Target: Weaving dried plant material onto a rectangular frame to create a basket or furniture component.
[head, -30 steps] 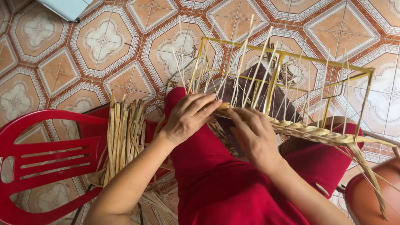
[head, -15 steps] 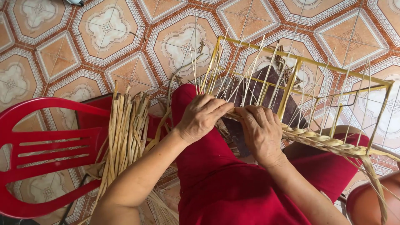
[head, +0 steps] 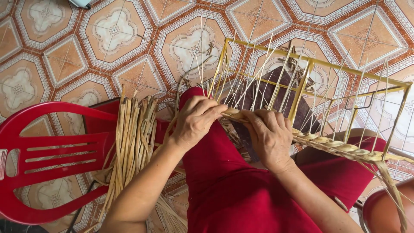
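A yellow-painted metal wire frame (head: 310, 64) lies across the person's red-clad lap, above the patterned tile floor (head: 108, 34). Along its near edge runs a braided straw band (head: 340, 149), light and pliable, probably best gripped close to the plait. The left hand (head: 196, 121) and right hand (head: 269, 138) pinch its end.

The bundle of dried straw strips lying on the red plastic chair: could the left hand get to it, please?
Probably yes: the bundle of dried straw strips lies uncovered just beside the left hand, with nothing between them, though its fingers currently pinch the braided straw edge.

One head-worn camera looks steeply down from close above the yellow wire frame (head: 310, 90) on the person's lap, tiled floor (head: 108, 39) beyond it, red chair (head: 47, 159) to its left.
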